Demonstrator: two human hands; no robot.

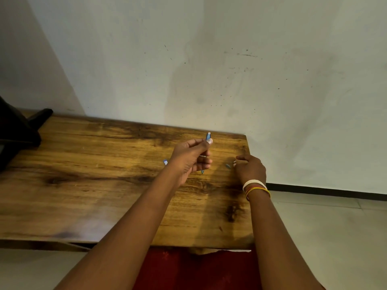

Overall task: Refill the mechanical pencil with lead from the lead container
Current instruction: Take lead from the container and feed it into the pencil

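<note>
We see a wooden table (88,185) against a scuffed white wall (209,59); a black object (16,130) sits at its far-left corner; red cloth (196,268) below the near edge; pale tiled floor (324,227) to the rt.

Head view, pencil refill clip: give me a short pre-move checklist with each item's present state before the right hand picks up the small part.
1. Pencil held in left hand: ok, upright, above the table.
2. Pencil top open for lead: cannot tell, too small.
3. Small blue piece on the table within right hand reach: ok, just beside its fingers.
4. Right hand gripping anything: cannot tell.
5. Blue item lying left of the left hand: ok, visible; its identity cannot tell.
6. Loose lead visible: cannot tell.
</note>
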